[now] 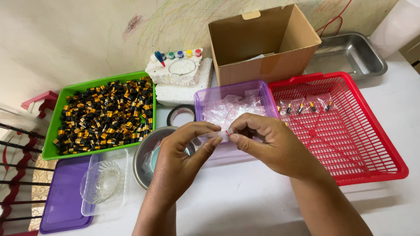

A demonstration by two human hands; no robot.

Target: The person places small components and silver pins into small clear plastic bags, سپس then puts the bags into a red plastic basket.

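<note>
My left hand (pixel 181 153) and my right hand (pixel 267 144) meet over the table and pinch the two ends of a small clear plastic zip bag (pixel 217 134) with a red strip. Just behind them is a purple tray (pixel 262 87) holding several empty clear bags. To the right, a red mesh basket (pixel 358 131) holds three filled bags with black and gold parts (pixel 302 106). At the left, a green tray (pixel 61 100) is heaped with several black and gold cylindrical parts.
A steel bowl (pixel 144 157) sits under my left hand, a tape roll (pixel 181 114) behind it. A clear glass dish (pixel 103 181) rests in a clear container on a purple lid (pixel 63 201). An open cardboard box (pixel 262 43), white foam blocks with paint pots (pixel 179 65) and a steel tray (pixel 350 54) stand at the back.
</note>
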